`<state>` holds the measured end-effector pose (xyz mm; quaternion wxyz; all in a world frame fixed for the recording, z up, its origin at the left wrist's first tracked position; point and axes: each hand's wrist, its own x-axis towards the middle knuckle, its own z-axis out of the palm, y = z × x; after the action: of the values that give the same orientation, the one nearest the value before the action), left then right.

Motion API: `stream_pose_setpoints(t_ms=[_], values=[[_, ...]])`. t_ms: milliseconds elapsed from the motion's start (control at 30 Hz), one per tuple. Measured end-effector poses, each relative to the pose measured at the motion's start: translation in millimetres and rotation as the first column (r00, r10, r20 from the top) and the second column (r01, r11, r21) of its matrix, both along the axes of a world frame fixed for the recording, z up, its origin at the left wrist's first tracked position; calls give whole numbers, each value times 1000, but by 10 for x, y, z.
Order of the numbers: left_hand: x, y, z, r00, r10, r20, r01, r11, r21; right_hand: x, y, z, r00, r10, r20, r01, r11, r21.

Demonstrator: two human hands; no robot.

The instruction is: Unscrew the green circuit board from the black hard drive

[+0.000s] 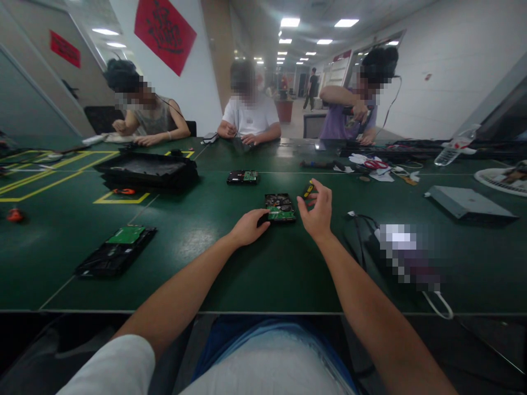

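beyond the far edge of the long dark-green worktop, three people are busy. midway between its near and far edges lies a black, rectangular hard drive with a green circuit board. the left hand, partly open, touches the drive's left side; whether it grips, i cannot tell. the right hand, half curled just beside, pinches a short yellow-and-black handle.

Bright ceiling lights, hazy glare, pale sheen on green table.
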<state>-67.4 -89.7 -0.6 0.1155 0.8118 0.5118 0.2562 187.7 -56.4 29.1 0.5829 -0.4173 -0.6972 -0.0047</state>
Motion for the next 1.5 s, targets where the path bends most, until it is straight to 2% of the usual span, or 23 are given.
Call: stream_pose_setpoints(t_ms=[167, 433, 633, 833, 1033, 1233, 1500], values=[[9, -6, 11, 1000, -5, 5, 5, 1000, 5, -2, 3, -2, 1000, 24, 7, -25, 999, 20], [20, -38, 52, 1000, 0, 0, 0, 1000, -1, 9, 4, -9, 1000, -14, -3, 14, 1000, -12], [21, -30, 43, 1000, 4, 1, -4, 1000, -13, 5, 18, -32, 999, 39, 0, -39, 999, -5], [23, -36, 42, 1000, 6, 8, -6, 1000, -16, -3, -11, -3, 1000, -1, -11, 1, 1000, -16], [20, -39, 50, 1000, 7, 7, -7, 1000, -17, -1, -5, -5, 999, 47, 11, -47, 999, -6], [25, -42, 56, 1000, 1, 5, -1, 1000, -10, 19, -5, -7, 1000, -2, 5, 2, 1000, -24], [11, -20, 11, 1000, -9, 6, 9, 1000, 9, 18, -23, 3, 999, 39, -27, -40, 998, -41]])
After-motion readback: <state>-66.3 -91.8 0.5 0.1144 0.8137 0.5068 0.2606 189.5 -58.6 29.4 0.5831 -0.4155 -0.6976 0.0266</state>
